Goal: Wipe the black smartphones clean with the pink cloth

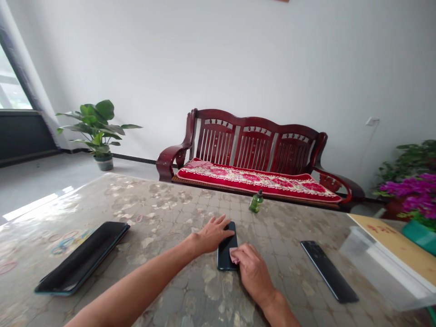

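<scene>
A dark smartphone [225, 254] lies flat on the patterned tablecloth in front of me, its long side pointing away. My left hand [213, 234] rests across its far left part, fingers spread, thumb and fingertips on or just over the screen. At the near right side, my right hand [252, 268] is closed around a small pink cloth [234, 255] that touches the glass. Beyond the phone stands a small green bottle [256, 201] with a dark top. Part of the phone's screen is hidden under my fingers.
To the left lies a larger black device [83, 259], with coloured rubber bands [64, 243] beside it. Another dark phone [329, 271] lies to the right, near a clear plastic box [371, 268] and purple flowers [412, 195]. Past the table [150, 290] stands a wooden bench [255, 136].
</scene>
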`<action>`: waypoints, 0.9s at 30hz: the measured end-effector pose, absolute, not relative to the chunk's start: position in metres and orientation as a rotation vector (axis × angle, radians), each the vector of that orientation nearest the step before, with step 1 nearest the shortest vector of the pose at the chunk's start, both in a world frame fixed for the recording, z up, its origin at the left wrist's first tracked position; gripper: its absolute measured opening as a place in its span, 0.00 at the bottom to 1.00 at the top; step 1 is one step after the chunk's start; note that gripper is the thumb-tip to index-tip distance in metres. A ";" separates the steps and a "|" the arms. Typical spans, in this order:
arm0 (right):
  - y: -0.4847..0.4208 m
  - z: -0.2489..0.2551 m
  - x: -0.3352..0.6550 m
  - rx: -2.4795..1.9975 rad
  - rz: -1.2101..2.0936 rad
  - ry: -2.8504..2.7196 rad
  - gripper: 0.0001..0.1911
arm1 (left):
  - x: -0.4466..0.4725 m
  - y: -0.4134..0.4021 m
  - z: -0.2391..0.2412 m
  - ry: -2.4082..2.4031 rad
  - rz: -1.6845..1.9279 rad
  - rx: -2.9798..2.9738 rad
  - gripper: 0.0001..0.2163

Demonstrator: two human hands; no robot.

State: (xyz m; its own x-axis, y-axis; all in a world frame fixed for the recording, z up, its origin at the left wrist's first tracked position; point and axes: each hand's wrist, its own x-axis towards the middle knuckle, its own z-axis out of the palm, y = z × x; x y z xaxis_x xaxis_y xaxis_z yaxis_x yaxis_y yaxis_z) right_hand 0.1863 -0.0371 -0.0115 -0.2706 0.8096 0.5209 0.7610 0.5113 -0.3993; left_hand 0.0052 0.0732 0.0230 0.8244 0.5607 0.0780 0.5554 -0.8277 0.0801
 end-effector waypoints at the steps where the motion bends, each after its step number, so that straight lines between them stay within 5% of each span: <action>1: -0.037 -0.012 0.187 -1.275 0.093 -2.068 0.15 | 0.007 0.079 0.022 0.868 0.109 2.950 0.29; 9: -0.033 -0.010 0.189 -1.272 0.084 -2.088 0.14 | 0.011 0.089 0.029 0.834 -0.011 2.951 0.34; 27: -0.029 -0.016 0.210 -1.444 -0.051 -1.905 0.19 | -0.023 0.031 0.023 1.399 0.150 2.484 0.25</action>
State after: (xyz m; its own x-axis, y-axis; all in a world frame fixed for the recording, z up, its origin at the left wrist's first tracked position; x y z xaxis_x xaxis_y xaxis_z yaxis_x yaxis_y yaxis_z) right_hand 0.2103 -0.0287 -0.0162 -0.0996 0.8185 0.5658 0.8477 0.3676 -0.3826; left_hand -0.0226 0.0308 0.0228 0.5241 0.8503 -0.0488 0.8205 -0.4888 0.2963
